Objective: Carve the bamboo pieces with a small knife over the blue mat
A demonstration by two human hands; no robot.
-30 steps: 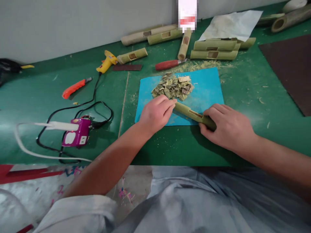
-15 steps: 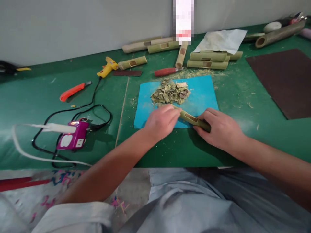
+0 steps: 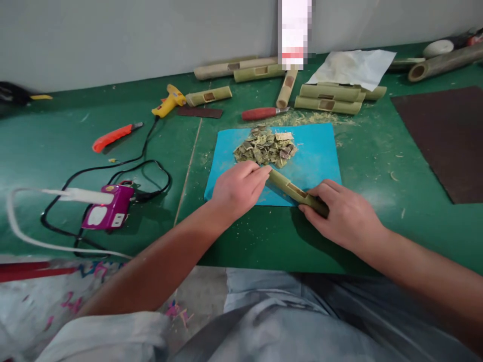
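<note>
Right hand (image 3: 344, 212) pinches a bamboo tube (image 3: 283, 182); left hand (image 3: 237, 188), fingers bunched, holds its other end. A chip pile (image 3: 266, 149) and red-handled knife (image 3: 260, 113) lie beyond.

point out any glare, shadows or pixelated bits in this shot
In the head view, pale glare lies on the green table at its far left and just beyond the right hand; in the head view, a dark shadow falls on the table below that hand; in the head view, a pixelated patch at the top masks its contents.

Single head-worn cam, facing fwd & down, fairly near green tabletop (image 3: 260, 246)
</note>
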